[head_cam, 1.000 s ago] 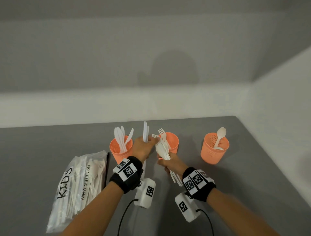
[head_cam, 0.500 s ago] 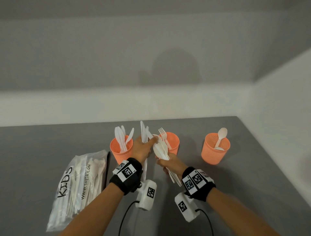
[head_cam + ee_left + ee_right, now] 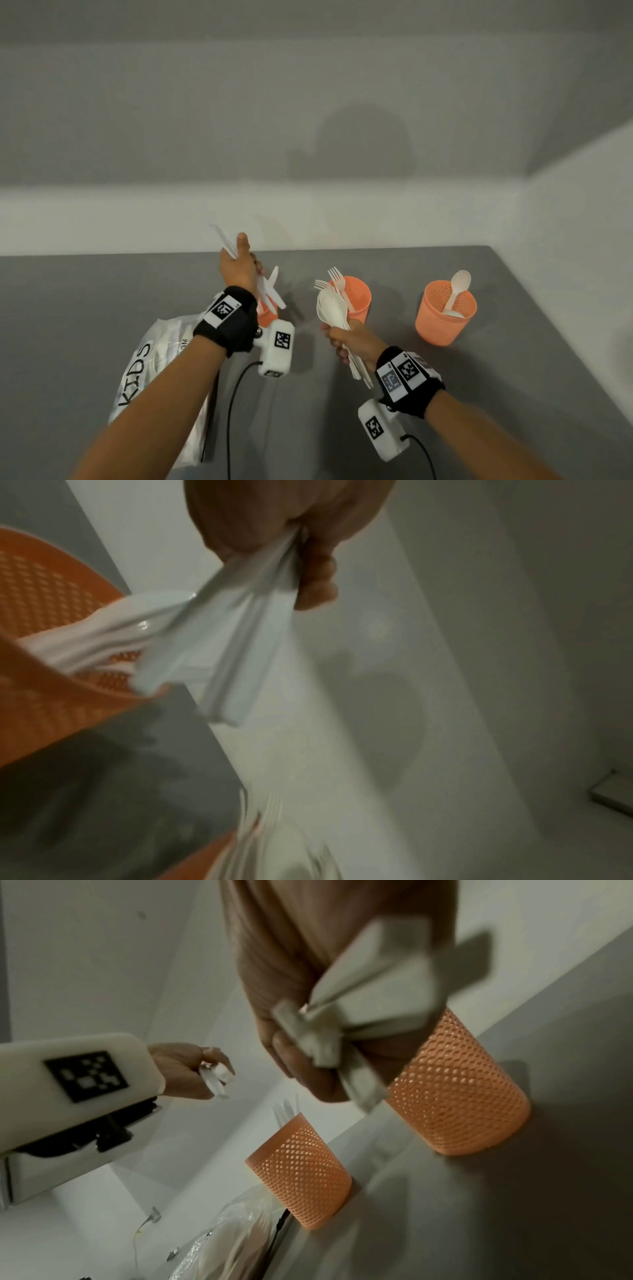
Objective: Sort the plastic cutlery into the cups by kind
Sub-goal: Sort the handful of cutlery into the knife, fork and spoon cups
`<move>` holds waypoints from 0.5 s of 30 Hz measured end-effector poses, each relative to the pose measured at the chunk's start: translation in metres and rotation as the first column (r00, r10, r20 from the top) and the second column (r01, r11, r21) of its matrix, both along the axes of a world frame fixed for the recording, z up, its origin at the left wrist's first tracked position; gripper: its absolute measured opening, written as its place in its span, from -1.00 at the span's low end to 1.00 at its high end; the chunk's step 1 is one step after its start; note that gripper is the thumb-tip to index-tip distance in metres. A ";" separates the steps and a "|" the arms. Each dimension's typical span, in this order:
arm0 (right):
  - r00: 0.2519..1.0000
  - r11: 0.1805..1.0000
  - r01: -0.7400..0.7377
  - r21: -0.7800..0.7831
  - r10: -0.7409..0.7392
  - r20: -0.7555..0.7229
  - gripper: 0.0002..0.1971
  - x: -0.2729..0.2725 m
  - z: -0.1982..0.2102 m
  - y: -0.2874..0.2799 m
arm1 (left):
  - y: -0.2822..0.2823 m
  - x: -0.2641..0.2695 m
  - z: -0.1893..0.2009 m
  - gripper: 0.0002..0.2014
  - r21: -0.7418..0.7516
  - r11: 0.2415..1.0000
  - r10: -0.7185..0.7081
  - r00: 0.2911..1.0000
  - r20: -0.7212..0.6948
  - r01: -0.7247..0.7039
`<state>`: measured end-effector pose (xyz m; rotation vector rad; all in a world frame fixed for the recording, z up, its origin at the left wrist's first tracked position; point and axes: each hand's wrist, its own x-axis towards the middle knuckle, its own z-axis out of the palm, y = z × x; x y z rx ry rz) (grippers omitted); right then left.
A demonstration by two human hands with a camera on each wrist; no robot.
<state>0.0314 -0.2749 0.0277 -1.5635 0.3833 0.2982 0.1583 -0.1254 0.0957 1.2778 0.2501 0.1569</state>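
Head view: the grey, matte counter [image 3: 102, 308] carries three orange cups with perforated, mesh-like walls. A crinkly clear bag [image 3: 161, 346] printed "KIDS" lies at the left, seemingly with more cutlery inside, so sorting looks only partly done. The left cup [image 3: 51, 615] already holds knives, the middle cup [image 3: 356, 298] forks, and the right cup [image 3: 445, 318] a single spoon. The right hand [image 3: 352, 342] grips a bunch of smooth white spoons [image 3: 332, 308] by their flat handles, just in front of the middle cup; these still need to reach the right cup. The left hand [image 3: 239, 270] pinches a few thin, flat knives [image 3: 224, 240] above the left cup, not yet dropped in.
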 end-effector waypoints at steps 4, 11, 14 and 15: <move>0.999 0.997 0.033 0.064 -0.032 -0.011 -0.85 0.002 0.003 -0.001 | 0.011 0.016 0.013 -0.58 0.104 0.990 0.084 0.987 0.135 -0.099; 0.998 0.992 0.066 0.111 -0.063 -0.024 -0.94 0.004 0.005 -0.004 | 0.020 0.034 -0.004 -0.52 0.222 0.968 0.077 0.981 0.176 -0.116; 0.995 0.986 0.094 0.140 -0.090 -0.032 -0.89 0.005 0.005 -0.004 | 0.021 0.032 -0.024 -0.54 0.314 0.948 0.016 0.991 0.131 -0.057; 0.995 0.984 0.101 0.147 -0.098 -0.031 -0.88 0.005 0.005 -0.004 | 0.021 0.030 -0.031 -0.57 0.355 0.934 -0.016 0.994 0.109 -0.024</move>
